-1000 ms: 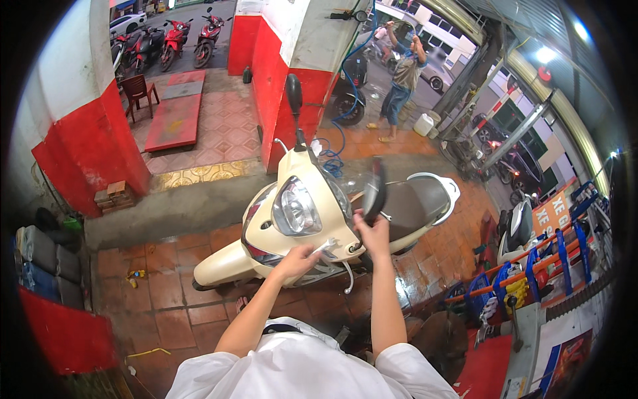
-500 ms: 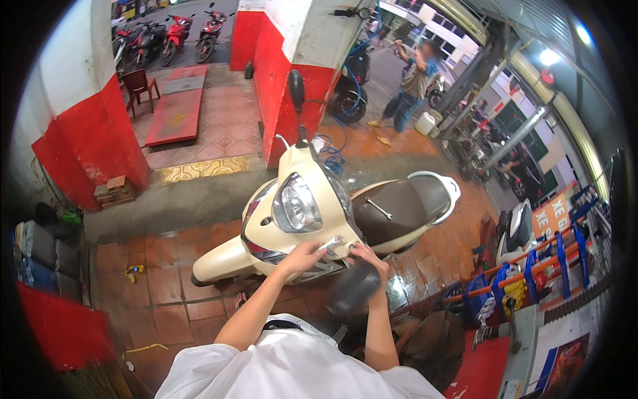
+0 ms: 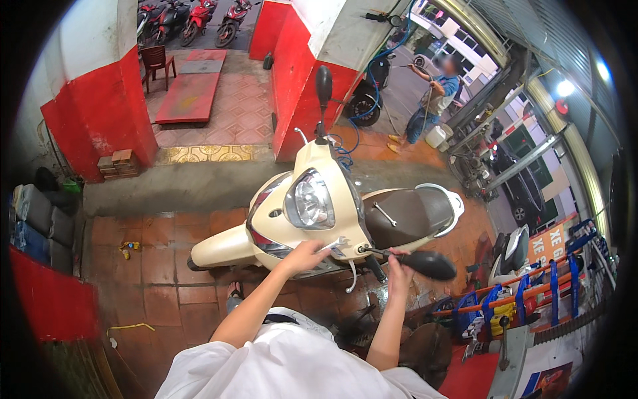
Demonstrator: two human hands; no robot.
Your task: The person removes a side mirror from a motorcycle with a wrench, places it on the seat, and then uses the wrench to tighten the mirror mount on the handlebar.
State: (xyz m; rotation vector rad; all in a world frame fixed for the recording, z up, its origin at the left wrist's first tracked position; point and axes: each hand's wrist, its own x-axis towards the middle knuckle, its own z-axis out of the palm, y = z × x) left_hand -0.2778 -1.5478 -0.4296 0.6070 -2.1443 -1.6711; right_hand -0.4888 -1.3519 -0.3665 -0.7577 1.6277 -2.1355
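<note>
A cream scooter [image 3: 222,246] stands before me, its headlight [image 3: 310,201] facing left. My left hand [image 3: 304,257] is closed round a silver wrench [image 3: 335,245], whose jaw lies close to the scooter's front cover near the mirror mount. My right hand [image 3: 399,271] grips the thin stem of a black rear-view mirror [image 3: 433,266], which points right. The stem's inner end meets the mount beside the near handlebar. Below it hangs a silver brake lever [image 3: 352,278]. A second wrench [image 3: 385,214] rests on the brown seat [image 3: 405,211]. The other mirror [image 3: 323,85] stands upright on the far side.
A person [image 3: 432,100] stands beyond the scooter, near a dark motorbike [image 3: 365,100] and a blue hose [image 3: 359,136]. Right of me is an orange-and-blue rack [image 3: 531,292] with tools. Red-and-white pillars [image 3: 100,120] and a red ramp [image 3: 189,96] are further back.
The mirror in my right hand has swung from pointing toward me to pointing right, and that hand has moved right. My left hand keeps the wrench at the cover. The distant person's arms have shifted.
</note>
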